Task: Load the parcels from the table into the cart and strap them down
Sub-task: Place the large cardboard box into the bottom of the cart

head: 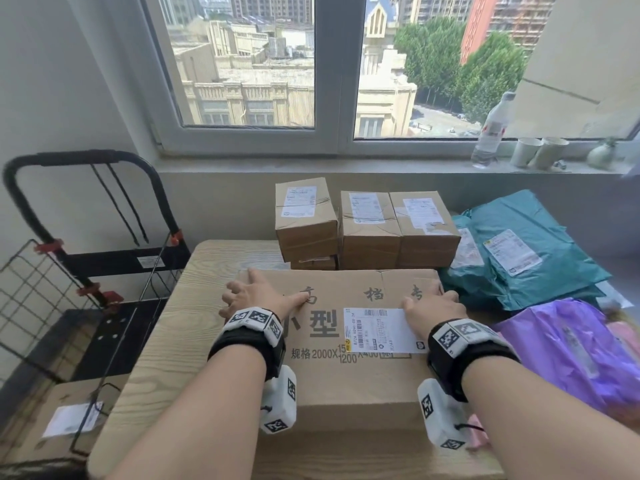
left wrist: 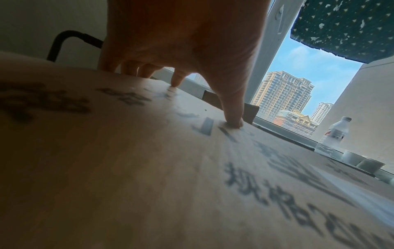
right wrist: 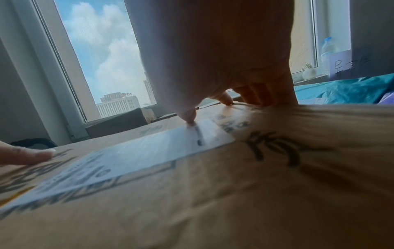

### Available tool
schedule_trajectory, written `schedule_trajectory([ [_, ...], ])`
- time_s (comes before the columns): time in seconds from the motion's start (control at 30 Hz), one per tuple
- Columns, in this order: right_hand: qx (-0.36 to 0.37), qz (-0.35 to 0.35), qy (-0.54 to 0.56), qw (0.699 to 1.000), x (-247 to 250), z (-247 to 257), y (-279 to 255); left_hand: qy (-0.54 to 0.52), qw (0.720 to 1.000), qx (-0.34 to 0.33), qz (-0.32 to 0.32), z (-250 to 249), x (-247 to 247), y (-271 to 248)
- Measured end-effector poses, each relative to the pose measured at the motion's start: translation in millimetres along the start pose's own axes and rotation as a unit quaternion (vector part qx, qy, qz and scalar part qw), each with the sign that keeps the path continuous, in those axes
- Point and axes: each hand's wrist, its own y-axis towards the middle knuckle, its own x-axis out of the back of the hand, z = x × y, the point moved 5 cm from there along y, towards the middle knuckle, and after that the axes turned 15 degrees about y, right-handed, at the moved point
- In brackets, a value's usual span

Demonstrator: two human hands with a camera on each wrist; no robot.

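large flat brown cardboard box on wooden desk, long axis left-right | left hand, right hand spread flat on top, far corners | black wire-mesh cart lies left, left hand nearer

Readable print, all on the big flat carton:
top face reads 小型, below it 规格 2000X15.. / 1200; white shipping label right of 小型, its print too small.

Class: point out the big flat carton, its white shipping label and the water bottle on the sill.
big flat carton [head: 325, 382], head view, bare top face
white shipping label [head: 381, 329], head view, label's middle
water bottle [head: 490, 131], head view, its body
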Motion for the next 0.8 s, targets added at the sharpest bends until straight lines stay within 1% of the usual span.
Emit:
schedule_trajectory([
  [0.17, 0.029, -0.036, 0.011, 0.999, 13.9, 12.2, -8.3, -0.021, 0.999, 0.006, -0.029, 4.5, 21.9, -5.5],
  [0.3, 0.06, -0.038, 0.03, 0.997, 20.1, 27.3, -15.1, -0.051, 0.996, 0.012, -0.066, 17.8, 39.4, -11.9],
  [0.4, 0.088, -0.027, 0.051, 0.994, 20.6, 43.2, -21.8, -0.06, 0.993, 0.033, -0.099, 36.1, 48.2, -17.3],
  [0.5, 0.112, -0.01, 0.065, 0.991, 16.2, 59.7, -33.0, -0.067, 0.988, 0.06, -0.123, 58.5, 56.2, -21.3],
  [0.6, 0.124, 0.001, 0.072, 0.99, 5.6, 73.5, -44.0, -0.076, 0.985, 0.075, -0.133, 78.3, 63.5, -21.2],
  [0.73, 0.135, 0.004, 0.077, 0.988, -8.6, 94.9, -59.0, -0.08, 0.982, 0.085, -0.149, 105.9, 69.3, -15.5],
  [0.8, 0.146, 0.003, 0.074, 0.986, -17.0, 110.7, -66.5, -0.085, 0.981, 0.095, -0.148, 123.6, 70.5, -11.0],
])
